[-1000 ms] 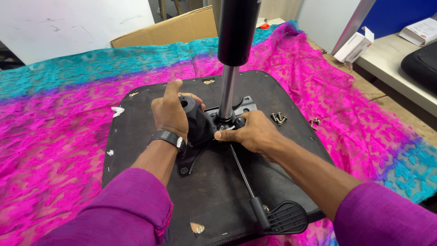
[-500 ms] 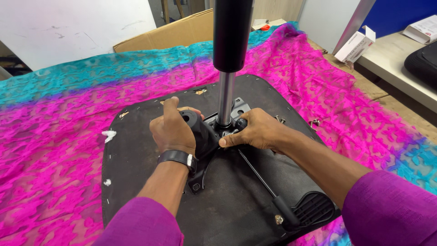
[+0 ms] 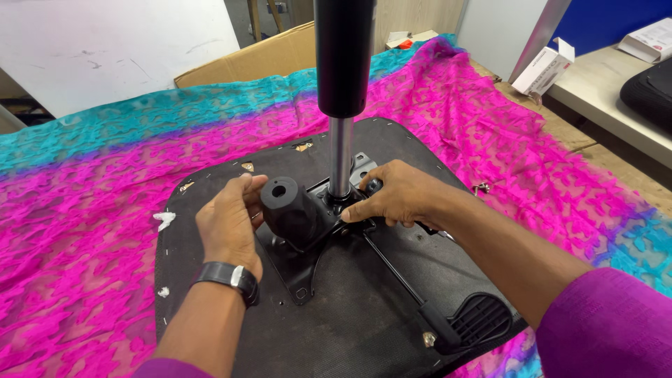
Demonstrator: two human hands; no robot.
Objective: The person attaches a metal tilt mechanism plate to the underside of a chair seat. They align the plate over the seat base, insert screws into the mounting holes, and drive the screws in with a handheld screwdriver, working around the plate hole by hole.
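Pink and turquoise cloth [image 3: 91,231] covers the whole work surface in my view. On it lies a black chair seat base [image 3: 364,329], underside up, flat, stapled fabric edge showing along its rim.

Gas lift cylinder [image 3: 343,56] stands upright from the middle of the seat base, black upper body, bare chrome rod below, seated in the black metal mechanism plate [image 3: 301,269] that sits on the base.

A thin lever rod runs from the mechanism toward the near right corner and ends in a black ribbed paddle handle [image 3: 470,322].

My left hand [image 3: 229,225], a dark wristwatch [image 3: 227,278] on the wrist, sits at the left of the mechanism; fingers curled around the black round knob [image 3: 288,208], thumb side touching it. The knob is just left of the chrome rod, tilted, hollow end facing up.

My right hand [image 3: 400,194] rests on the right side of the mechanism, just beside the rod's foot. Fingers bent and close together, tips pressed at the plate; whether they pinch a small part there I cannot tell, the knuckles hide it.

Small screws [image 3: 480,187] lie on the cloth, right of the seat base.
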